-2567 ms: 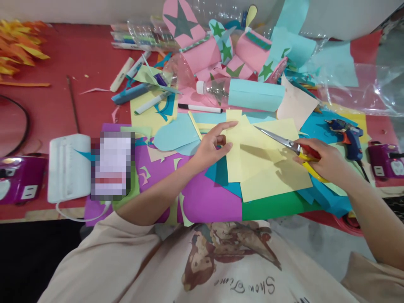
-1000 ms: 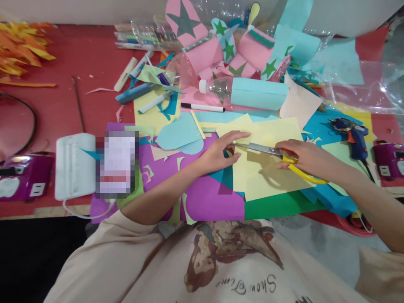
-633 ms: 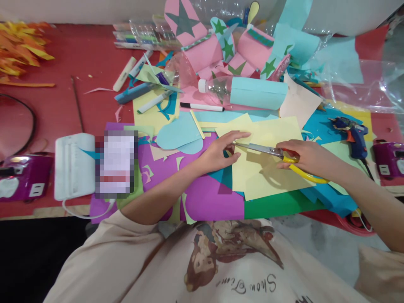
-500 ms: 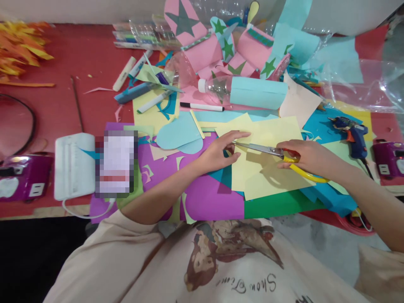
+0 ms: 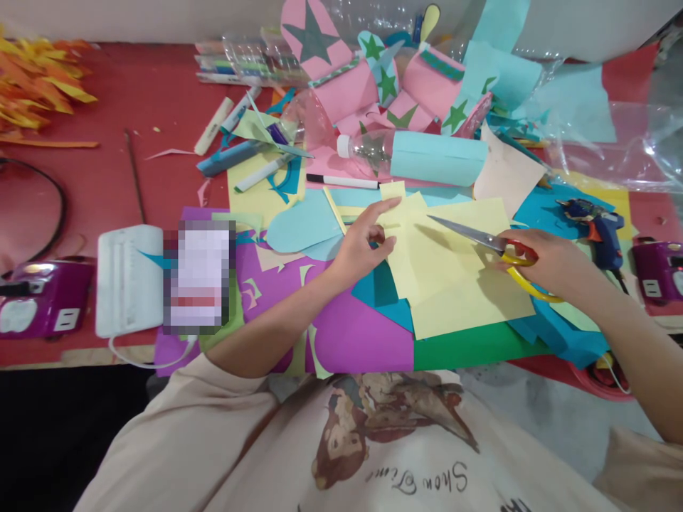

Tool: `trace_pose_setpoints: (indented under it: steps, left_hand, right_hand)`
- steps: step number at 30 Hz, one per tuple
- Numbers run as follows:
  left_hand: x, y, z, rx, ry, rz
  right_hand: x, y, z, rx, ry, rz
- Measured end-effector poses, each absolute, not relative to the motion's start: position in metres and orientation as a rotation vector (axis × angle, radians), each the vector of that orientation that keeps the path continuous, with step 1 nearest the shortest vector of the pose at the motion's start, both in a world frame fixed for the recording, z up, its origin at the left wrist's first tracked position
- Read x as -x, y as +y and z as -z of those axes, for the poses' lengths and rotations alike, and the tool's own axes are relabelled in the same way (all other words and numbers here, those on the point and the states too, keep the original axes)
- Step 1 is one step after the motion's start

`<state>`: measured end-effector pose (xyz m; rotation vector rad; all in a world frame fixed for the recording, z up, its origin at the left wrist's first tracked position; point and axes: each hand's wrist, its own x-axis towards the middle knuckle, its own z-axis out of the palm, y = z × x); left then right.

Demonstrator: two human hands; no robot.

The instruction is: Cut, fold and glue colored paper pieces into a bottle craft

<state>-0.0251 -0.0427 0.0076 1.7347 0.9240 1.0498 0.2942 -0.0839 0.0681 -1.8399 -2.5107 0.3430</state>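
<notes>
Red table (image 5: 160, 107), pale wall (image 5: 133, 20) behind it. Head view: my left hand (image 5: 360, 245) has the left edge of a pale yellow strip (image 5: 401, 267), index finger and thumb spread apart on it, other fingers curled. The strip is over the left part of a larger yellow sheet (image 5: 474, 302) in front of me. My right hand (image 5: 555, 267) is closed around the handles of the scissors (image 5: 499, 244), tip pointing left above the sheet, near the strip; blades look together. Beyond the sheet lies a bottle (image 5: 437, 156) wrapped in light blue paper, cap to the left; a marker (image 5: 344, 180) just nearer. Right of my scissors: glue gun (image 5: 602, 231). Far left: white box (image 5: 131, 281), beside a blurred phone (image 5: 200, 277).
</notes>
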Motion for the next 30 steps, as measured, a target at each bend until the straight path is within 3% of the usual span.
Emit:
trace_pose_setpoints:
  steps: [7, 12, 18, 26, 30]
  left_hand:
    - [0.025, -0.042, -0.005, -1.758, 0.918, -1.064]
    - [0.025, -0.043, -0.005, -1.756, 0.909, -1.057]
    - [0.025, -0.042, -0.002, -1.787, 0.923, -1.047]
    - [0.026, -0.039, 0.001, -1.821, 0.976, -1.02]
    - [0.028, -0.038, 0.002, -1.877, 0.999, -1.049]
  right_hand:
    - [-0.329, -0.089, -0.059, 1.893, -2.603, -0.185]
    - [-0.305, -0.095, -0.082, 1.849, -2.561, 0.257]
    - [-0.233, -0.092, -0.071, 1.28, -2.689, -0.113]
    - [-0.172, -0.066, -0.041, 0.934, -2.595, -0.477]
    - [-0.173, -0.055, -0.037, 0.978, -2.408, -0.655]
